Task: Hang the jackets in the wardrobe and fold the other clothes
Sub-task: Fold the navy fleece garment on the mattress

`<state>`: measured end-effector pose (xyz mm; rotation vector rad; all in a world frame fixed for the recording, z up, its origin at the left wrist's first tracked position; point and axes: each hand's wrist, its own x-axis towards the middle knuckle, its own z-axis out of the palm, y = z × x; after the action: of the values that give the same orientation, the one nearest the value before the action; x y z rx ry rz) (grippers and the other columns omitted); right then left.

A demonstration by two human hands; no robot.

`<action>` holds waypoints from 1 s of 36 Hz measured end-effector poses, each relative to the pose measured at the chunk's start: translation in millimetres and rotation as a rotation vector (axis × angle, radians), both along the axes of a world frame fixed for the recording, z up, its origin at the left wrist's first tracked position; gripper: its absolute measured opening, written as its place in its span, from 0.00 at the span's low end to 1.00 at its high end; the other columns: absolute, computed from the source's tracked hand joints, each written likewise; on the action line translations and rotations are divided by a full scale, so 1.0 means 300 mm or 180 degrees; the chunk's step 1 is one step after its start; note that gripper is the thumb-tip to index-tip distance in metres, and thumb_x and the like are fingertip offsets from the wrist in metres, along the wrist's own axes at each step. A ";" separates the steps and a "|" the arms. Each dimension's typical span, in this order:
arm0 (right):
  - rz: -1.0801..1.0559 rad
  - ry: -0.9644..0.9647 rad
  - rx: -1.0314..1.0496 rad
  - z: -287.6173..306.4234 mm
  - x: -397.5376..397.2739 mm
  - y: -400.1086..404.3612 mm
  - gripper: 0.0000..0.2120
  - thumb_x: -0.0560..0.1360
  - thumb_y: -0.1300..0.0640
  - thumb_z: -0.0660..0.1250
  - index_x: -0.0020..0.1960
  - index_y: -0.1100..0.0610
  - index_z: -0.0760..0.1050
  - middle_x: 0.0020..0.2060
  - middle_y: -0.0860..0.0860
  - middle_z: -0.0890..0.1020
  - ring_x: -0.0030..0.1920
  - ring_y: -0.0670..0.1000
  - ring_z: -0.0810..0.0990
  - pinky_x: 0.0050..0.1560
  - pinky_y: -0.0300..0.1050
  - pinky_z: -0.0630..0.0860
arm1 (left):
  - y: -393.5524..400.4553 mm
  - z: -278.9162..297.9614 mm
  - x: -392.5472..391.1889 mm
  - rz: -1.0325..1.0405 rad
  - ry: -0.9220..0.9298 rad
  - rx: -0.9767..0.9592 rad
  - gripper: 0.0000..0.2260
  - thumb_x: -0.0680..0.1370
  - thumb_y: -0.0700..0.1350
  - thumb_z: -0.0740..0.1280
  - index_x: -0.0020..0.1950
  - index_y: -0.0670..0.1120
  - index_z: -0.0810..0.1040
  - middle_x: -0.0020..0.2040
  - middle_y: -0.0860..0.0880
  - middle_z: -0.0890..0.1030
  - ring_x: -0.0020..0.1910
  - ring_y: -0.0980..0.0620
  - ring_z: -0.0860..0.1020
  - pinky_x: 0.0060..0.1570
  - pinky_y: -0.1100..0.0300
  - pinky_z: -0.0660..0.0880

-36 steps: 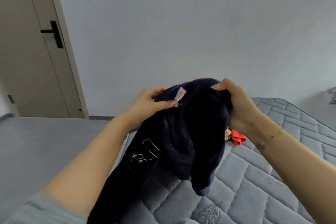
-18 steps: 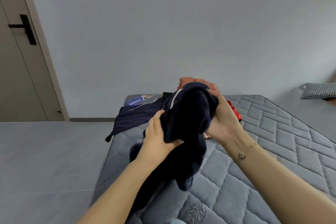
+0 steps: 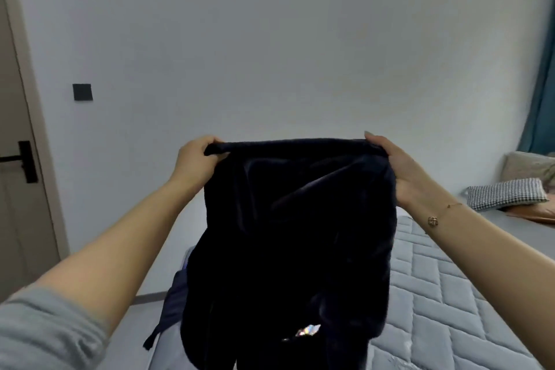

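Left hand (image 3: 196,159) and right hand (image 3: 396,165) pinch a dark garment's (image 3: 288,234) top edge, cloth hanging unfolded below the grip, folding barely begun.

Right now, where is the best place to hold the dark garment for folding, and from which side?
Probably at the two ends of its top edge, from the outer sides, as the left hand and right hand do. The dark garment hangs with that edge stretched straight.

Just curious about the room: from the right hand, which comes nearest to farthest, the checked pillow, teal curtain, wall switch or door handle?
From the right hand:
1. Checked pillow, lower right.
2. Teal curtain, far right.
3. Wall switch, left.
4. Door handle, far left.
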<state>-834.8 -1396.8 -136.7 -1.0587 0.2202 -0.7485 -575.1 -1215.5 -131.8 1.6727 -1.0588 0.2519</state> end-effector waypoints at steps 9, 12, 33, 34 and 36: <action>0.0129 0.1913 -0.2957 0.129 -0.170 -0.046 0.18 0.65 0.46 0.79 0.53 0.45 0.80 0.50 0.47 0.85 0.51 0.48 0.84 0.44 0.35 0.79 | -0.072 0.207 -0.033 0.0715 0.0118 0.0504 0.14 0.83 0.41 0.54 0.66 0.37 0.61 0.52 0.43 0.70 0.48 0.45 0.71 0.48 0.51 0.69; -0.0463 0.1855 -0.3030 0.114 -0.177 -0.070 0.20 0.65 0.52 0.79 0.54 0.51 0.78 0.45 0.48 0.86 0.44 0.47 0.85 0.38 0.33 0.78 | -0.072 0.203 -0.033 0.0379 0.0410 0.0232 0.10 0.82 0.41 0.53 0.63 0.44 0.60 0.48 0.46 0.72 0.41 0.50 0.72 0.42 0.54 0.70; -0.1175 0.2449 -0.4062 -0.181 -0.292 -0.181 0.27 0.60 0.24 0.69 0.42 0.46 0.80 0.35 0.42 0.83 0.36 0.43 0.81 0.40 0.43 0.76 | -0.012 -0.064 -0.047 -0.0681 0.0542 0.1197 0.18 0.67 0.62 0.73 0.47 0.49 0.84 0.38 0.53 0.86 0.34 0.55 0.84 0.26 0.70 0.75; -0.1161 0.2565 -0.4109 -0.197 -0.293 -0.183 0.24 0.61 0.27 0.71 0.44 0.45 0.81 0.37 0.43 0.84 0.39 0.43 0.82 0.42 0.44 0.77 | -0.011 -0.070 -0.045 -0.0650 0.0546 0.1184 0.18 0.67 0.61 0.74 0.47 0.48 0.84 0.37 0.53 0.85 0.34 0.55 0.84 0.26 0.70 0.75; -0.1268 0.2671 -0.4039 -0.223 -0.289 -0.201 0.21 0.64 0.34 0.73 0.45 0.50 0.82 0.38 0.48 0.85 0.42 0.47 0.83 0.45 0.47 0.78 | -0.012 -0.085 -0.041 -0.0592 0.0511 0.1195 0.18 0.66 0.61 0.75 0.45 0.49 0.84 0.36 0.53 0.85 0.33 0.56 0.84 0.26 0.69 0.75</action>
<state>-921.5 -1457.1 -203.5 -2.5828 0.7378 -0.7367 -587.3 -1219.2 -157.3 1.8728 -1.1812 -0.2124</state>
